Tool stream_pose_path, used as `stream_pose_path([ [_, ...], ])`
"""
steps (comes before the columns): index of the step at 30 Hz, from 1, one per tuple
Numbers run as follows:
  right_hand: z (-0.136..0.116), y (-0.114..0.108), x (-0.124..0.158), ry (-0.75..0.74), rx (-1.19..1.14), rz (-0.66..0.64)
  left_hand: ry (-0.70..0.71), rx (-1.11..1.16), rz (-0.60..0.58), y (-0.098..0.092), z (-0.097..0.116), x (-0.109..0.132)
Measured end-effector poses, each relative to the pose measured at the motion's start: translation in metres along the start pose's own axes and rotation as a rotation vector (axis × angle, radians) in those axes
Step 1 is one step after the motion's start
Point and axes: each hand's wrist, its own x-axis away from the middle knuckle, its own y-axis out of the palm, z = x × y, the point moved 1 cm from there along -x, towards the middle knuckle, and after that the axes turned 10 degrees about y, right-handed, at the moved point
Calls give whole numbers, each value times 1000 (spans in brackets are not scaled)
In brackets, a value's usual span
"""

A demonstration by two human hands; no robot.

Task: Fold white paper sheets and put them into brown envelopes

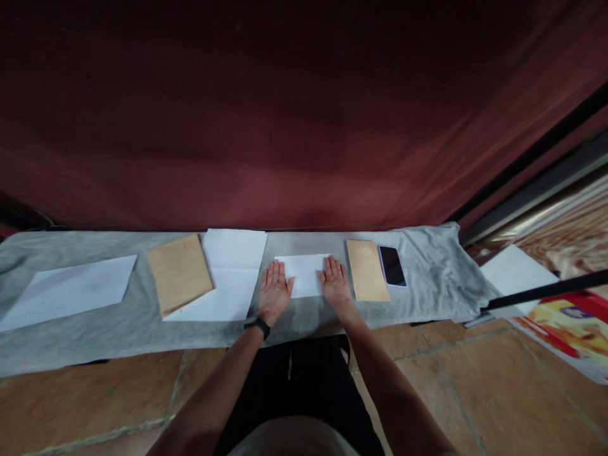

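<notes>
A small white sheet of paper (305,278), possibly folded, lies flat on the grey cloth in front of me. My left hand (274,291) rests open over its left edge, fingers stretched away from me and palm down. On its right edge lies my right hand (335,282), also open and flat, thumb pointing inward. Just right of that hand is a brown envelope (367,271). Left of my left hand, a larger white sheet (236,272) with a crease across it lies partly under another brown envelope (181,273).
A grey cloth (304,326) covers the long narrow surface. A phone (392,266) lies at the right, and a further white sheet (76,288) at the far left. Behind hangs a dark red curtain (304,190). A red and yellow box (570,323) stands at the lower right.
</notes>
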Motion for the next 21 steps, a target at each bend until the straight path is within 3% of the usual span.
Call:
stream_pose_path([
  [7, 6, -14, 16, 40, -101, 29, -37, 34, 66, -5, -9, 9],
  [11, -9, -22, 41, -15, -119, 32, -26, 64, 106, -8, 4, 12],
  [16, -27, -20, 67, -138, -117, -42, 199, 121, -43, -3, 40, 13],
  [18, -23, -21, 70, -93, -98, -17, 202, 95, -76, -1, 42, 12],
  [21, -9, -24, 73, -46, -81, 35, 136, 36, -53, 0, 28, 8],
])
